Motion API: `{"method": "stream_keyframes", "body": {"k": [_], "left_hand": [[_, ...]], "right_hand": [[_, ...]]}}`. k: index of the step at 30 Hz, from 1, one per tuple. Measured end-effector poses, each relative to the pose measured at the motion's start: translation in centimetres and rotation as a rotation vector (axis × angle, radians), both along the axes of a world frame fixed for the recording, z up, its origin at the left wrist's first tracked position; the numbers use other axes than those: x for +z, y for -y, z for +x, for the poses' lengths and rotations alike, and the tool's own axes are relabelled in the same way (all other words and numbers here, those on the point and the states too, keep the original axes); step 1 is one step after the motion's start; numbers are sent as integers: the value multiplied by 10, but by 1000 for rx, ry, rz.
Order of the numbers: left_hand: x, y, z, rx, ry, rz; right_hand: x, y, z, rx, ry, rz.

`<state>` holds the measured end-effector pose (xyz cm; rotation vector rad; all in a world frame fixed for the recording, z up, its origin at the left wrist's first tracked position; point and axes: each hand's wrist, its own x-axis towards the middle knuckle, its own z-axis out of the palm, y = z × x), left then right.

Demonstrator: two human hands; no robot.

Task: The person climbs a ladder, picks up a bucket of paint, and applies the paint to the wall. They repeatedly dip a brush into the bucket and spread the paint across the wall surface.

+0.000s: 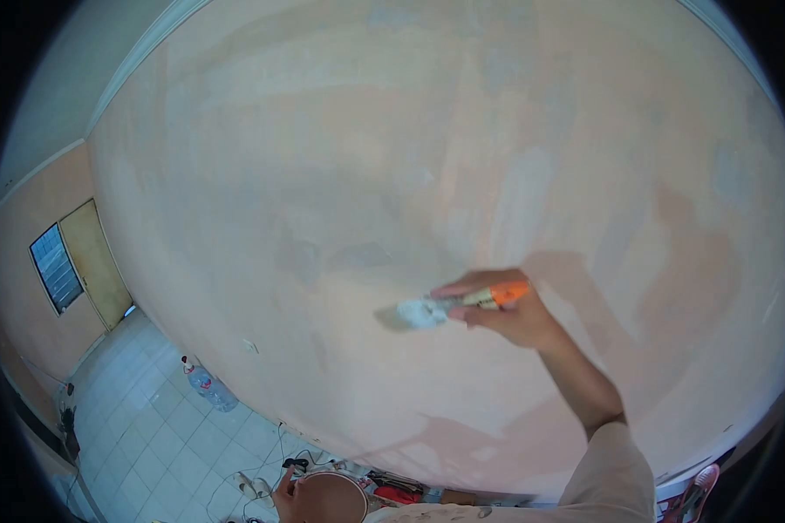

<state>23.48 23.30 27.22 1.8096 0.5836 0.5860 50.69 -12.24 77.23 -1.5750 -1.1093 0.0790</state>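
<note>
In my right hand [506,309] is a paintbrush [423,311] with an orange-tipped handle, its fingers closed round the grip. White paint coats the bristles, which point left and overlap the large pinkish wall [235,192]. Pale and grey patches mottle that wall, and the shadow of my arm falls to the right. At the bottom edge, my left hand [285,499] has its fingers on the rim of a round bucket [358,485]. The inside of the bucket looks pinkish brown. Part of that hand is cut off by the frame.
A large clear plastic bottle [209,388] stands on the tiled floor [161,418] by the wall. Cables and a dark plug [296,464] lie near the bucket, beside a red item [399,495]. A door [96,261] and a window [55,268] are at far left.
</note>
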Motion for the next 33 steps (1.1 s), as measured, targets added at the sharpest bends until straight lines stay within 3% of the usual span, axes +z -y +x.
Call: {"method": "stream_keyframes", "body": {"k": [2,5,6,8,11,12,14,17,24,30,33], "left_hand": [[-8,-6,-3,-13,-49,-42],[53,19,2,135,114,44],[52,15,0,139,124,47],[44,4,-5,-19,-116,103],[77,34,1,78,-81,131],[71,27,1,79,-76,130],[50,8,1,9,-57,-138],[56,8,0,0,-65,-117],[82,19,1,-65,-105,-62],[91,22,-1,-105,-133,-17],[82,18,-4,-106,-126,48]], "right_hand": [[27,-7,10,-96,424,-79],[53,-8,21,-255,502,-68],[62,-7,20,-252,511,-63],[74,1,18,-326,170,-9],[73,14,27,-319,201,129],[72,18,27,-336,211,197],[67,36,31,-344,199,284],[47,73,35,-350,120,440],[-68,168,54,-426,-122,736],[-220,189,15,-540,-430,891],[-267,166,-13,-634,-617,855]]}}
